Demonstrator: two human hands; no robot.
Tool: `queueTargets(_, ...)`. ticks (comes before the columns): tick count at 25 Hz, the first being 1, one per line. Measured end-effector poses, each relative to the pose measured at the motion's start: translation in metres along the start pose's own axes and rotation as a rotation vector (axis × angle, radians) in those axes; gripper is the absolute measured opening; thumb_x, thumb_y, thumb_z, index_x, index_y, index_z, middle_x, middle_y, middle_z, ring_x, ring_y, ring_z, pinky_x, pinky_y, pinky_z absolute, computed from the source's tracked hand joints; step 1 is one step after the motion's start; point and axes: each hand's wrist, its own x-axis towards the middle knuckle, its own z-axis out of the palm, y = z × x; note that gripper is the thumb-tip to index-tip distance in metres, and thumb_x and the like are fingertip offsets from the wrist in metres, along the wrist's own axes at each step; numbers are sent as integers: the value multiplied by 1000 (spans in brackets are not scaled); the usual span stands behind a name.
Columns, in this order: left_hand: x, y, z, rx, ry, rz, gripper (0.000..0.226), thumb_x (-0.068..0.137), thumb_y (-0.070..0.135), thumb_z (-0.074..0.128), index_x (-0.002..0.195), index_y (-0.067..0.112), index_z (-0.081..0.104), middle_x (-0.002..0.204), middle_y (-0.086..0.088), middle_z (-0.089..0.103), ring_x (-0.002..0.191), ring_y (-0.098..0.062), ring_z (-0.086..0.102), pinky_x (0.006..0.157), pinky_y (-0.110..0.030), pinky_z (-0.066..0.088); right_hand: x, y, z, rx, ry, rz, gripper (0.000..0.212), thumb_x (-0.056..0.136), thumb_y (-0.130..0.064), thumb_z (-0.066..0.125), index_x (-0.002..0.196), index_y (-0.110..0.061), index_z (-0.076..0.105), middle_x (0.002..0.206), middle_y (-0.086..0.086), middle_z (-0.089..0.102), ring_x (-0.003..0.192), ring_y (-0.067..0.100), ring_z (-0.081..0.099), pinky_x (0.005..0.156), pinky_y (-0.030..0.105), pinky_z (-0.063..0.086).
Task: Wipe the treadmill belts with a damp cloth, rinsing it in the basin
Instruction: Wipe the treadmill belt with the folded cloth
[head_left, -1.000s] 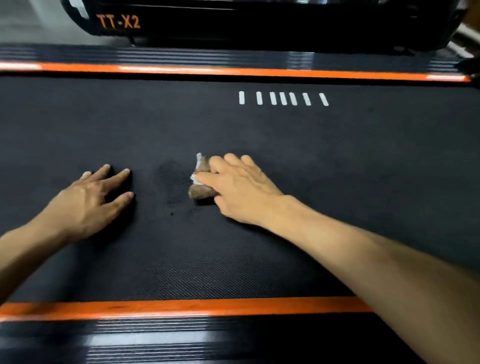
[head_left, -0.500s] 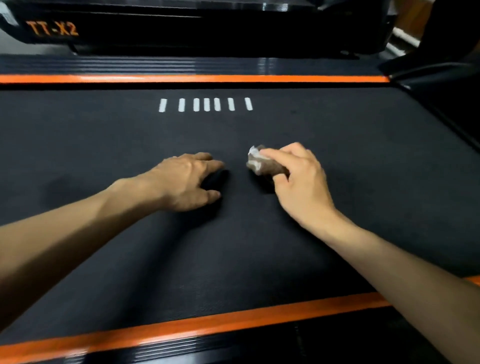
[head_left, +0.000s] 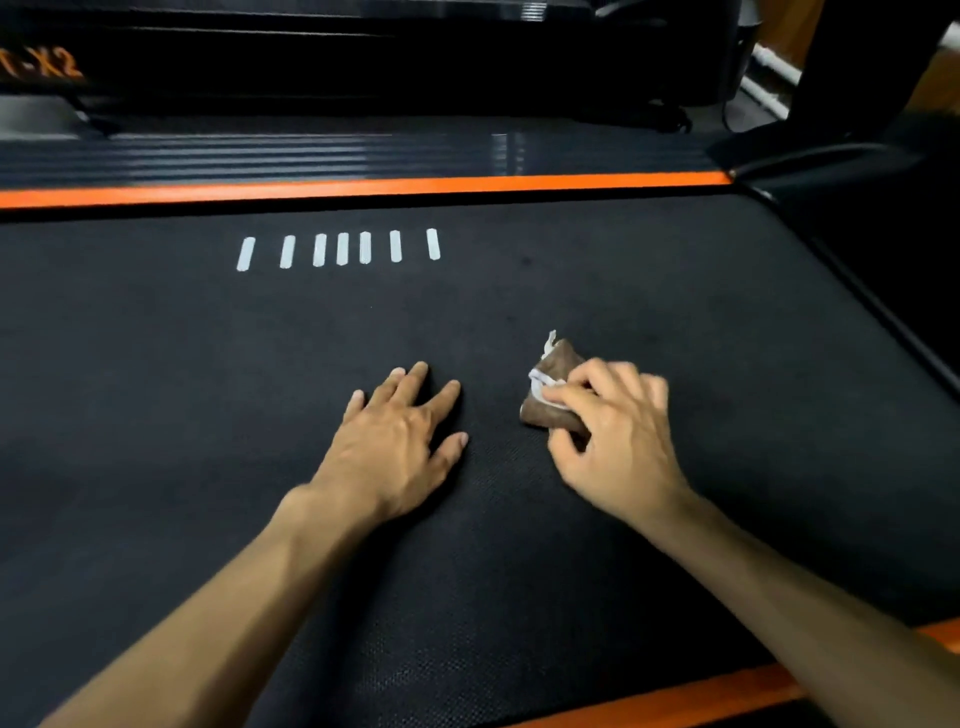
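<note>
Both hands are resting on the black treadmill belt (head_left: 519, 545). The left hand (head_left: 395, 441) is lying flat with fingers spread, while the right hand (head_left: 613, 436) is gripping a bunched brown-and-white cloth (head_left: 553, 384) and pressing it against the belt, just beside the left hand.

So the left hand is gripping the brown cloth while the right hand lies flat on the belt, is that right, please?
Not quite: the hands are swapped. In the head view the right hand grips the brown cloth, while the left hand lies flat on the belt.
</note>
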Motion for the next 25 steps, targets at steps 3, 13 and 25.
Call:
queueTargets(3,2,1,-10,-16,-47,-11,65,98,56,33,154,37,8,164,-1,-3,150,-22,-3,121,-49,7,-6,0,2,110,7,59,33,83,-42,55,106,-27,72,105,-9,57,107,14,51,106,46,29)
queueTargets(13,8,12,-14,17,-34,-85,67,93,58,41,151,46,10,157,-1,13,140,-27,21,116,-48,25,-5,5,6,191,10,97,32,81,-43,60,109,-30,72,120,-5,55,123,20,51,99,43,36)
queueTargets(25,121,50,-33,41,124,92,62,95,43,48,151,31,25,157,-8,21,141,-31,21,112,-51,30,-3,4,14,-29,-125,96,45,92,-55,47,130,-30,52,140,-1,46,135,25,42,102,47,39)
